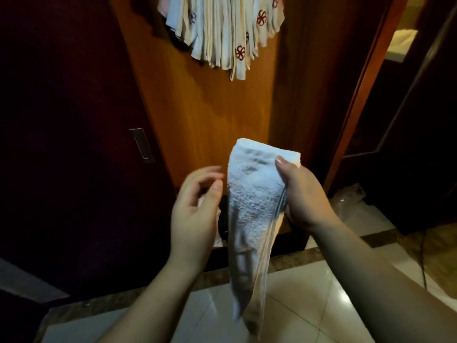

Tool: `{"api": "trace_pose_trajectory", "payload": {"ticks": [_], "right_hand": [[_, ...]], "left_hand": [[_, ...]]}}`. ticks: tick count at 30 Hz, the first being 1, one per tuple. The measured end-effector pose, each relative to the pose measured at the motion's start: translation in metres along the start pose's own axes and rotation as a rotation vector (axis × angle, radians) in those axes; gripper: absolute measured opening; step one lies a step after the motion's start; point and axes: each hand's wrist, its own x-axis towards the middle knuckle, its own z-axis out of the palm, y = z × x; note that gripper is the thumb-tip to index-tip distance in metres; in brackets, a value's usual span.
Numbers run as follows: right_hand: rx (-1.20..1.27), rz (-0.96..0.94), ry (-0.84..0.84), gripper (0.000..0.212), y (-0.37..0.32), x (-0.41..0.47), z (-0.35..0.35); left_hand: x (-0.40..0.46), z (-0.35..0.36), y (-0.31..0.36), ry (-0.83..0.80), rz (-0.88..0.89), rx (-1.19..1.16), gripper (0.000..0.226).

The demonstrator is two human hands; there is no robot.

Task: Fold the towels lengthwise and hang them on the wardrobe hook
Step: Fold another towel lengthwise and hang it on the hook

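A white towel [249,206], folded into a long narrow strip, hangs down in front of me. My right hand [301,194] grips it near its top, thumb on the front face. Just left of the towel, my left hand [197,206] hovers with loosely curled fingers and holds nothing; its fingertips are blurred. Several folded white towels with red emblems [227,33] hang bunched at the top of the orange wooden wardrobe panel [197,115]. The hook itself is hidden behind them.
A dark sliding door with a recessed metal handle [142,146] stands at the left. A doorway with a wooden frame [356,100] opens on the right. Crumpled clear plastic [351,196] lies on the tiled floor [309,305] by the frame.
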Motion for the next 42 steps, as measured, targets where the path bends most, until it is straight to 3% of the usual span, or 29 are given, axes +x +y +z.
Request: {"api": "trace_pose_trajectory", "payload": {"ticks": [1, 3, 6, 11, 15, 20, 24, 27, 31, 34, 36, 42], "right_hand": [[-0.056, -0.037, -0.039, 0.036, -0.007, 0.003, -0.002], [-0.146, -0.091, -0.133, 0.043, -0.020, 0.008, -0.004], [-0.256, -0.153, -0.214, 0.052, -0.041, 0.018, -0.003], [-0.270, -0.202, -0.285, 0.035, -0.061, 0.027, -0.003], [-0.098, -0.210, -0.359, 0.035, -0.059, 0.031, -0.010], [0.297, 0.055, -0.181, 0.069, 0.001, 0.032, -0.038], [0.479, 0.307, -0.070, 0.048, 0.068, 0.011, -0.047], [0.552, 0.335, -0.158, 0.048, 0.100, -0.003, -0.050], [0.229, 0.389, -0.199, 0.051, 0.116, -0.005, -0.042], [-0.165, 0.241, -0.142, 0.018, 0.102, -0.001, -0.032], [-0.307, 0.141, -0.017, 0.014, 0.092, -0.001, -0.029], [-0.145, -0.029, 0.236, 0.016, 0.090, -0.012, -0.014]], "left_hand": [[0.008, -0.007, -0.005, 0.004, 0.024, 0.095, 0.027], [0.027, -0.012, -0.004, -0.125, -0.095, 0.025, 0.050], [0.044, -0.007, 0.005, -0.401, -0.238, -0.163, 0.044], [0.054, 0.007, 0.020, -0.424, -0.232, -0.258, 0.048], [0.059, 0.022, 0.028, -0.378, -0.279, -0.287, 0.051], [0.065, 0.033, 0.041, -0.328, -0.333, -0.272, 0.030], [0.078, 0.030, 0.055, -0.371, -0.330, -0.299, 0.030], [0.088, 0.023, 0.065, -0.380, -0.334, -0.292, 0.030], [0.101, 0.011, 0.073, -0.367, -0.317, -0.247, 0.035], [0.109, 0.003, 0.081, -0.302, -0.286, -0.235, 0.039], [0.114, -0.002, 0.088, -0.240, -0.260, -0.241, 0.031], [0.118, 0.000, 0.097, -0.114, -0.232, -0.275, 0.027]]}}
